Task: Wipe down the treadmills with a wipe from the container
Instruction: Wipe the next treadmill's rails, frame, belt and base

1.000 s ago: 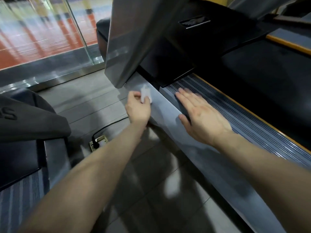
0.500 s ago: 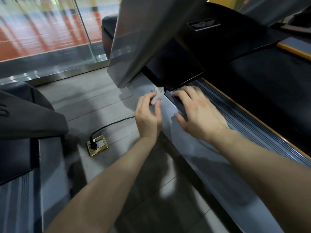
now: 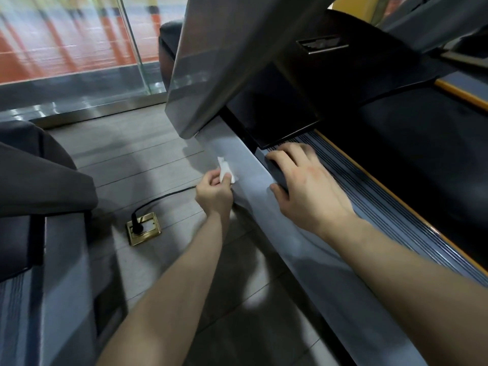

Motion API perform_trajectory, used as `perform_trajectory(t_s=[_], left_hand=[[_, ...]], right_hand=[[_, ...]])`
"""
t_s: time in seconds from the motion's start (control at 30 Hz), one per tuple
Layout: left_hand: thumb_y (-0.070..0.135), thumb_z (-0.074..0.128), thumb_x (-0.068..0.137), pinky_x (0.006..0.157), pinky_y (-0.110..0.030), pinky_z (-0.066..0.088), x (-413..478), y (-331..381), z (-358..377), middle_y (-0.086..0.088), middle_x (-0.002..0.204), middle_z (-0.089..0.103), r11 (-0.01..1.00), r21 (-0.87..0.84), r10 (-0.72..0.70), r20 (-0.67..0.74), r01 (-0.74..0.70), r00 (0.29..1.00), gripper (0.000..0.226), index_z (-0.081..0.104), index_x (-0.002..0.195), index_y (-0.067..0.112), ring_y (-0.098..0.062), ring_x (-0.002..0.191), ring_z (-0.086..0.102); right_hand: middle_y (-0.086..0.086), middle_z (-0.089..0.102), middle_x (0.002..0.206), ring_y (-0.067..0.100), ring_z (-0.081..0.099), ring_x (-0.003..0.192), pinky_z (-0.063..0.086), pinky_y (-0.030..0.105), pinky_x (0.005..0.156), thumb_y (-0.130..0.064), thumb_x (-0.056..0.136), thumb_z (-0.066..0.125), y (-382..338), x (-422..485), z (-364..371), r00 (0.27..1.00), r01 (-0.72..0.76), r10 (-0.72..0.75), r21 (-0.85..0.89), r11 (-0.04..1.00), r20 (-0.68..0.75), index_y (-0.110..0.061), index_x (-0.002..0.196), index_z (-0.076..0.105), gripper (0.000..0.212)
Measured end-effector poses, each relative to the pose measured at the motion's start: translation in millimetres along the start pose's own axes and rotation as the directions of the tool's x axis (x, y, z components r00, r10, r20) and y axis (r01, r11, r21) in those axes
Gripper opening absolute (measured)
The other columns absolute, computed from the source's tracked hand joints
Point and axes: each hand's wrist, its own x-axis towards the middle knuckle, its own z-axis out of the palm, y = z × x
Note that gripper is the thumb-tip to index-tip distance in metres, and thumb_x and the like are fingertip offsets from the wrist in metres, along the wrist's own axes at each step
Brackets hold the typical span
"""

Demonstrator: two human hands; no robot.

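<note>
The side rail (image 3: 303,256) is being wiped: the left hand (image 3: 214,192) pinches the wipe (image 3: 225,170) against the rail's outer face. The right hand (image 3: 303,186) grasps nothing and rests on the rail's top (bracing, probably). Next, the wipe likely needs to slide along the rail, kept pressed flat.

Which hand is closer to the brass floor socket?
Left. The left hand, pinching the wipe, is just up-right of the socket; the right hand rests farther right on the treadmill's side rail.
</note>
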Motion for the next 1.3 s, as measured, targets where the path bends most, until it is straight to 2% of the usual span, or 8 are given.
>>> perform_trajectory(t_s=[0.17, 0.43, 0.53, 0.67, 0.77, 0.9, 1.13, 1.3], left_hand=[[0.03, 0.08, 0.096, 0.078, -0.022, 0.058, -15.9, 33.2, 11.3, -0.009, 0.105, 0.078, 0.937, -0.11, 0.329, -0.025, -0.33, 0.944, 0.02, 0.079, 0.115, 0.026, -0.004, 0.078, 0.069], [0.032, 0.078, 0.081, 0.086, -0.041, 0.063, 20.9, -39.7, 9.0, 0.003, 0.082, 0.075, 0.97, 0.097, -0.222, -0.013, 0.222, 0.975, 0.013, 0.074, 0.09, 0.025, -0.028, 0.088, 0.076], [0.041, 0.075, 0.077, 0.083, -0.043, 0.064, -9.3, -4.0, 5.0, 0.006, 0.081, 0.079, 0.998, 0.016, -0.065, -0.007, 0.065, 0.998, 0.019, 0.075, 0.092, 0.03, -0.02, 0.082, 0.078], [0.025, 0.077, 0.095, 0.075, -0.019, 0.054, -48.8, 38.8, 6.1, -0.002, 0.095, 0.077, 0.962, -0.101, 0.263, 0.083, -0.255, 0.961, 0.013, 0.075, 0.106, 0.033, -0.006, 0.079, 0.07], [0.025, 0.078, 0.095, 0.072, -0.011, 0.047, -40.3, 9.5, 5.8, 0.005, 0.088, 0.073, 0.993, 0.015, 0.117, 0.032, -0.117, 0.993, 0.013, 0.077, 0.107, 0.023, -0.008, 0.082, 0.069], [0.037, 0.081, 0.079, 0.087, -0.045, 0.061, -29.2, -46.2, -1.1, 0.003, 0.079, 0.074, 0.981, 0.112, -0.171, 0.085, 0.161, 0.982, 0.016, 0.068, 0.084, 0.028, -0.025, 0.082, 0.072], [0.014, 0.076, 0.099, 0.08, -0.033, 0.06, -119.3, 1.7, -7.3, 0.003, 0.107, 0.073, 0.974, -0.12, 0.202, 0.089, -0.191, 0.975, 0.012, 0.07, 0.11, 0.014, -0.016, 0.094, 0.071], [0.018, 0.075, 0.092, 0.085, -0.054, 0.058, -85.7, -20.7, -3.6, 0.002, 0.083, 0.072, 0.998, 0.055, -0.036, 0.041, 0.034, 0.998, 0.008, 0.068, 0.093, 0.02, -0.021, 0.079, 0.069]], right_hand=[[-0.001, 0.048, 0.143, 0.025, 0.039, 0.139, 0.051, 0.041, 0.103, -0.024, 0.093, 0.073, 1.4, 0.3, 0.9, 1.0, 0.0, 0.0, 0.013, 1.0, -0.02, -0.017, 0.141, 0.054, 0.052], [0.001, 0.049, 0.142, 0.024, 0.039, 0.14, 0.053, 0.042, 0.101, -0.023, 0.093, 0.073, 2.6, 1.0, 2.2, 1.0, -0.002, 0.002, 0.022, 1.0, -0.019, -0.017, 0.142, 0.054, 0.053], [0.0, 0.048, 0.143, 0.024, 0.039, 0.14, 0.052, 0.041, 0.102, -0.023, 0.093, 0.073, 3.2, 0.8, 2.3, 1.0, 0.0, 0.0, 0.023, 1.0, -0.013, -0.017, 0.143, 0.054, 0.054], [0.001, 0.049, 0.142, 0.024, 0.04, 0.138, 0.049, 0.039, 0.104, -0.022, 0.092, 0.071, 3.1, 1.5, 2.2, 1.0, 0.006, -0.005, 0.023, 1.0, -0.028, -0.017, 0.142, 0.054, 0.053], [0.003, 0.05, 0.142, 0.026, 0.04, 0.137, 0.049, 0.041, 0.105, -0.019, 0.095, 0.065, 2.8, 1.3, 1.0, 0.999, 0.007, -0.006, 0.026, 1.0, -0.034, -0.016, 0.142, 0.054, 0.048], [0.003, 0.05, 0.141, 0.026, 0.041, 0.137, 0.048, 0.04, 0.106, -0.018, 0.095, 0.064, 2.1, 2.3, 1.1, 1.0, 0.006, -0.005, 0.022, 1.0, -0.027, -0.016, 0.14, 0.055, 0.046], [0.002, 0.05, 0.14, 0.023, 0.04, 0.136, 0.043, 0.031, 0.098, -0.019, 0.096, 0.063, 0.4, 0.8, -2.1, 1.0, -0.003, 0.003, 0.005, 1.0, -0.027, -0.017, 0.141, 0.055, 0.046], [0.002, 0.053, 0.138, 0.024, 0.042, 0.134, 0.043, 0.033, 0.095, -0.018, 0.096, 0.059, -2.8, 1.8, -2.8, 0.999, -0.024, 0.025, 0.024, 0.999, -0.034, -0.017, 0.136, 0.059, 0.04]])
